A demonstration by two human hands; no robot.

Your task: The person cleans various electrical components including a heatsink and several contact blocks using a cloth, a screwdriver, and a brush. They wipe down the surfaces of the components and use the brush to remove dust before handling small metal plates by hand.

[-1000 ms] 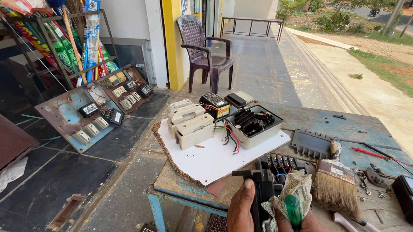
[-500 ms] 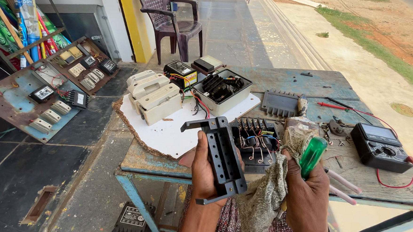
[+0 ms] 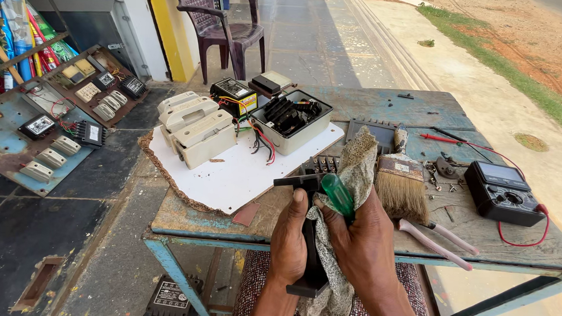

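Note:
My left hand (image 3: 288,240) grips a long black plastic electrical part (image 3: 311,243), held upright over the near edge of the worn blue table (image 3: 213,222). My right hand (image 3: 369,246) holds a grey patterned rag (image 3: 357,175) against that part, with a green-handled screwdriver (image 3: 337,195) tucked between its fingers. The rag drapes up over the part's top and hangs below both hands. A paint brush (image 3: 400,188) lies just right of my hands.
A white board (image 3: 241,175) carries cream switch boxes (image 3: 193,126), an open fuse box (image 3: 289,119) with wires and a small meter (image 3: 234,96). A black multimeter (image 3: 502,192) with red leads and pink-handled pliers (image 3: 437,237) lie right. Panels of switches (image 3: 52,127) lean left; a plastic chair (image 3: 219,23) stands behind.
The black part has turned from tilted and face-on to upright and edge-on, lower in my left hand. The rag now covers its top. My view has shifted slightly toward the table.

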